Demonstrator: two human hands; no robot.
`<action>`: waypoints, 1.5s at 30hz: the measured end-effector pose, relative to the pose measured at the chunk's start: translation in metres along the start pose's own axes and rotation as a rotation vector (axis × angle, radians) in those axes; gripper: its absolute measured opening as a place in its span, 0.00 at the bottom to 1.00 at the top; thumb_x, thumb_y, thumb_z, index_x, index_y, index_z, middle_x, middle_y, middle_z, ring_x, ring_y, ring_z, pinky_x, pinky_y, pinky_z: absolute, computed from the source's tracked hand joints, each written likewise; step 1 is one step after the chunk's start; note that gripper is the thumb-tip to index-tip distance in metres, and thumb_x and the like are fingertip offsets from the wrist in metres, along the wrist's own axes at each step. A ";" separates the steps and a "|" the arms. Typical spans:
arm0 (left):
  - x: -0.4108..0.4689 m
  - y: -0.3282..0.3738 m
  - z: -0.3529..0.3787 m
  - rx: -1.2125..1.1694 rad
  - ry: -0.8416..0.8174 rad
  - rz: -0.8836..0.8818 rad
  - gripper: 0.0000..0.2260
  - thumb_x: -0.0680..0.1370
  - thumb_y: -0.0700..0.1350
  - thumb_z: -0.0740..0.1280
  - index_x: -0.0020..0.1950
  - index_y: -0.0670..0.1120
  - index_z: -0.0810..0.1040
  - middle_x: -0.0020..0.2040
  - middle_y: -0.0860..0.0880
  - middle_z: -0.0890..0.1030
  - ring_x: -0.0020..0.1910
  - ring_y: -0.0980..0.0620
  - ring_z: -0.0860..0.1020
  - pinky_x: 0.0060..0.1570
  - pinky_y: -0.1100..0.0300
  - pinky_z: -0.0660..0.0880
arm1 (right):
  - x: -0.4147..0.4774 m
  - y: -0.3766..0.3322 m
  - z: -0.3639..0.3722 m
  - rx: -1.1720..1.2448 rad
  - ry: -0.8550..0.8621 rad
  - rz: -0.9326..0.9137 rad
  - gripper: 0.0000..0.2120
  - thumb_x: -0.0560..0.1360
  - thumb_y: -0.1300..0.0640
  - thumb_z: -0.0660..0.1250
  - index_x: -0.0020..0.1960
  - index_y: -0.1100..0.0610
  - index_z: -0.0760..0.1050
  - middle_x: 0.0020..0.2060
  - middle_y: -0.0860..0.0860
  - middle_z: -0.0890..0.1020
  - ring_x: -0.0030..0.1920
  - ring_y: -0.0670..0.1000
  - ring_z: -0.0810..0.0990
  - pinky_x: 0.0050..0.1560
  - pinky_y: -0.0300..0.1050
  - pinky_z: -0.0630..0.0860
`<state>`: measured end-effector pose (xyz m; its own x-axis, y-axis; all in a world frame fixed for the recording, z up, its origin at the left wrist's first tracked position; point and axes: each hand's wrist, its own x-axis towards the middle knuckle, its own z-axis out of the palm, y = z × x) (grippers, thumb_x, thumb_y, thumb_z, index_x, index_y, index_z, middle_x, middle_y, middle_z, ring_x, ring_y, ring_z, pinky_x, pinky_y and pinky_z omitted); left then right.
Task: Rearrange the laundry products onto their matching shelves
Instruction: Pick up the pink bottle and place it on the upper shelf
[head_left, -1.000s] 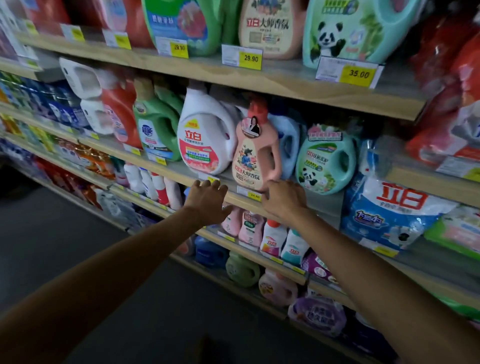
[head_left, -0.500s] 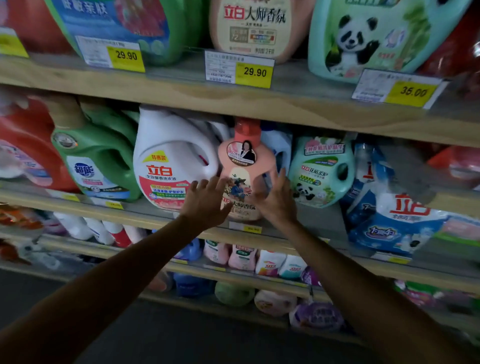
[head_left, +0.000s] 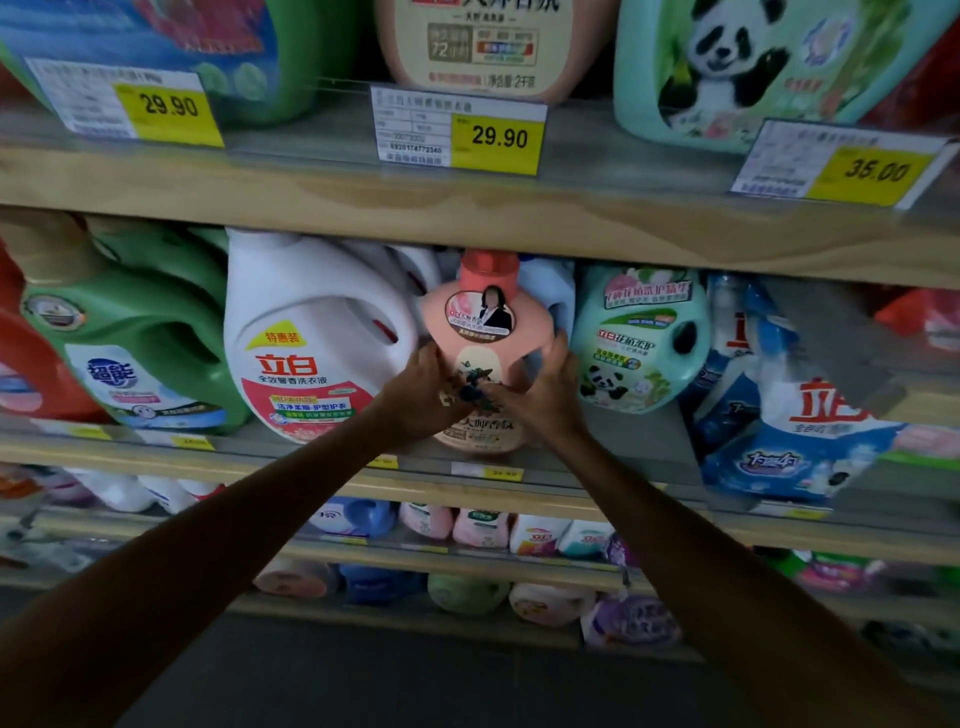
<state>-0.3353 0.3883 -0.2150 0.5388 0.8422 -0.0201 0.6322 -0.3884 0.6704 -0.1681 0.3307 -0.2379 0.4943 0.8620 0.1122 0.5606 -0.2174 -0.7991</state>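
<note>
A pink detergent bottle (head_left: 480, 332) with a red cap and a round portrait sticker stands upright on the middle wooden shelf (head_left: 467, 483). My left hand (head_left: 423, 392) wraps its left side and my right hand (head_left: 540, 387) wraps its right side, fingers meeting over the front label. A white jug (head_left: 306, 343) with a red label sits directly to its left, and a teal panda jug (head_left: 641, 338) directly to its right. On the upper shelf (head_left: 467, 208) stands a larger pink bottle (head_left: 480, 47) of the same look, behind a 29.90 price tag (head_left: 460, 130).
A green jug (head_left: 130, 332) and a red jug stand further left. Blue-and-white refill bags (head_left: 795, 405) lean at the right. Above are a green-blue jug (head_left: 182, 41) and a big panda jug (head_left: 769, 67). Lower shelves hold several small bottles (head_left: 472, 527). Dark floor lies below.
The camera has moved closer to the shelves. Both hands went from the shelf edge up to the pink bottle and closed around its sides.
</note>
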 end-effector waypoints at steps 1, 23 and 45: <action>-0.003 0.002 0.002 0.033 -0.010 0.005 0.36 0.70 0.47 0.74 0.71 0.41 0.59 0.68 0.41 0.69 0.65 0.43 0.72 0.62 0.51 0.73 | 0.004 0.004 -0.004 0.017 -0.034 0.000 0.58 0.60 0.45 0.80 0.77 0.56 0.47 0.69 0.61 0.63 0.69 0.61 0.66 0.62 0.52 0.72; 0.027 -0.013 0.027 -0.502 0.045 0.020 0.48 0.59 0.53 0.80 0.71 0.43 0.58 0.63 0.48 0.76 0.62 0.52 0.76 0.60 0.55 0.76 | 0.026 0.043 -0.006 0.252 -0.143 0.094 0.53 0.46 0.36 0.81 0.63 0.49 0.61 0.66 0.53 0.71 0.67 0.54 0.72 0.63 0.60 0.75; -0.068 0.007 -0.010 -0.439 0.075 0.195 0.34 0.60 0.53 0.80 0.63 0.47 0.74 0.55 0.54 0.83 0.55 0.58 0.80 0.60 0.53 0.77 | -0.089 -0.038 -0.060 0.273 -0.063 -0.116 0.31 0.54 0.55 0.82 0.51 0.48 0.69 0.53 0.53 0.81 0.57 0.53 0.79 0.59 0.51 0.77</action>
<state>-0.3734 0.3323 -0.2014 0.5720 0.8003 0.1797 0.2205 -0.3611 0.9061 -0.1934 0.2342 -0.1823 0.3907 0.9024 0.1816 0.4070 0.0076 -0.9134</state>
